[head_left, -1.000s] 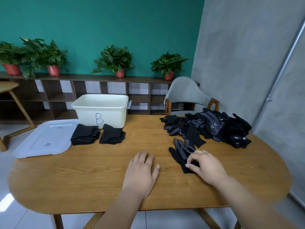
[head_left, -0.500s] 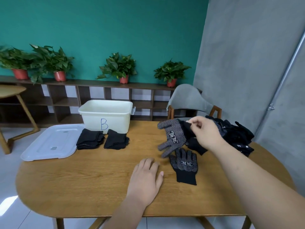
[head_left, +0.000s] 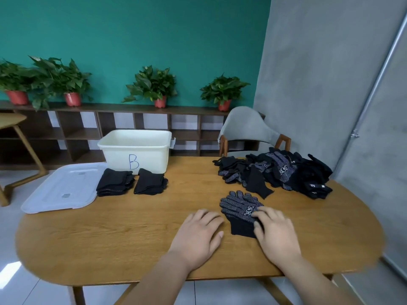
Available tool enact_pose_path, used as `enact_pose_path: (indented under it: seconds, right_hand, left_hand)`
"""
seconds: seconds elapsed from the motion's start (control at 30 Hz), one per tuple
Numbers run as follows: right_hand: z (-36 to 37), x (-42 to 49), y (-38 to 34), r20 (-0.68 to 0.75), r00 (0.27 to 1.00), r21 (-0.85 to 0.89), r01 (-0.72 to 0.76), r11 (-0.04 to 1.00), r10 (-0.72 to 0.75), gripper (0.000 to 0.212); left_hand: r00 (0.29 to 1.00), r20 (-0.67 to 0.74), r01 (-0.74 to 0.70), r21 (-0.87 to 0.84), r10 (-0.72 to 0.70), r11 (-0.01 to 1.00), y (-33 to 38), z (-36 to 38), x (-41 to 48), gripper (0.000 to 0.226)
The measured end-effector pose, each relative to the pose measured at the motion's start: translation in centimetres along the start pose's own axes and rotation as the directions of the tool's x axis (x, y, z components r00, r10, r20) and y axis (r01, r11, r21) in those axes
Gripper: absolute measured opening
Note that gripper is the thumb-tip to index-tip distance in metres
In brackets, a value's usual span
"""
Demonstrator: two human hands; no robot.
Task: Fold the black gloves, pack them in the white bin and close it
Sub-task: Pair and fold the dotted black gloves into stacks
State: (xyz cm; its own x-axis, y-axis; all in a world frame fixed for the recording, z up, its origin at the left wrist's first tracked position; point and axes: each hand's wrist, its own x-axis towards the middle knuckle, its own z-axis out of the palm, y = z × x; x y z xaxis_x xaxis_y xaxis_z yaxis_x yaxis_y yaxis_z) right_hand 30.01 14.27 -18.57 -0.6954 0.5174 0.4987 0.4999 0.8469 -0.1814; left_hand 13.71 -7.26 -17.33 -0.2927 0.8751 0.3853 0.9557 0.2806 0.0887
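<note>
Black gloves [head_left: 240,208] lie on the oval wooden table [head_left: 110,238], near its front edge, in a room with a teal wall [head_left: 154,29]. They are flat, with white dots, fingers pointing away from me. My right hand [head_left: 275,232] presses them with straight fingers; my left hand [head_left: 198,234] rests flat beside, holding nothing.

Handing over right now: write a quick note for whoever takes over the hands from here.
Left hand: flat on the table, holding nothing.
Right hand: rests on the flat gloves in front.
Done: two folded bundles lie before the open bin; lid on the table to its left.
Left: fold these gloves and the pile, pack everything, close the bin.
</note>
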Motion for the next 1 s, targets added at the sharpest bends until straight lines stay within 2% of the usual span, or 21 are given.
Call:
enact_pose_path:
  seconds: [0.07,0.13,0.2,0.27,0.33,0.43,0.6,0.7,0.87,0.93,1.0]
  right_hand:
    - [-0.1,0.1,-1.2,0.107,0.990,0.037,0.091,0.995,-0.095,0.032]
    - [-0.1,0.0,-1.7,0.153,0.975,0.090,0.151,0.984,-0.164,0.045]
    - [-0.2,-0.2,-1.6,0.157,0.974,0.176,0.134,0.975,-0.162,0.045]
    - [-0.5,-0.3,-1.3,0.125,0.987,0.212,0.073,0.975,-0.101,0.039]
    - [-0.3,-0.5,-1.2,0.074,0.996,0.133,0.048,0.990,-0.059,0.031]
    - [0.0,-0.5,-1.1,0.044,0.999,0.013,-0.011,1.000,0.010,0.038]
    - [-0.3,-0.6,-1.2,-0.032,0.997,-0.071,-0.070,0.995,0.068,0.025]
    - [-0.1,-0.7,-1.3,-0.012,1.000,-0.051,0.005,0.999,-0.005,0.030]
    - [-1.3,-1.4,-3.3,0.036,0.951,0.043,0.305,0.951,-0.306,0.042]
    - [-1.7,-1.7,-4.8,0.090,0.942,0.112,0.313,0.943,-0.324,0.045]
    - [-1.5,-1.9,-6.2,0.187,0.943,0.180,0.242,0.953,-0.275,0.053]
  left_hand:
    - [0.997,0.025,-0.073,0.019,0.072,0.997,0.1,0.2,0.2,0.052]
    - [0.989,0.065,-0.133,0.033,0.131,0.991,0.1,0.4,0.4,0.053]
    - [0.983,0.098,-0.157,0.025,0.154,0.987,0.1,0.5,0.7,0.053]
    - [0.985,0.082,-0.152,0.026,0.149,0.988,0.0,0.5,0.8,0.050]
    - [0.994,0.040,-0.107,0.034,0.105,0.994,0.1,0.4,0.6,0.047]
    - [1.000,0.000,0.021,0.058,-0.021,0.998,0.3,-0.1,-0.1,0.046]
    - [0.979,-0.058,0.199,0.087,-0.194,0.976,-0.3,-1.1,-1.9,0.043]
    - [0.972,-0.078,0.231,0.115,-0.223,0.966,-0.8,-1.8,-3.1,0.041]
    - [0.955,-0.110,0.283,0.047,-0.277,0.958,-0.3,-2.0,-4.9,0.036]
    - [0.951,-0.071,0.300,-0.022,-0.301,0.954,0.0,-2.1,-5.0,0.041]
    - [0.954,0.038,0.297,-0.015,-0.296,0.955,-0.3,-2.1,-4.7,0.059]
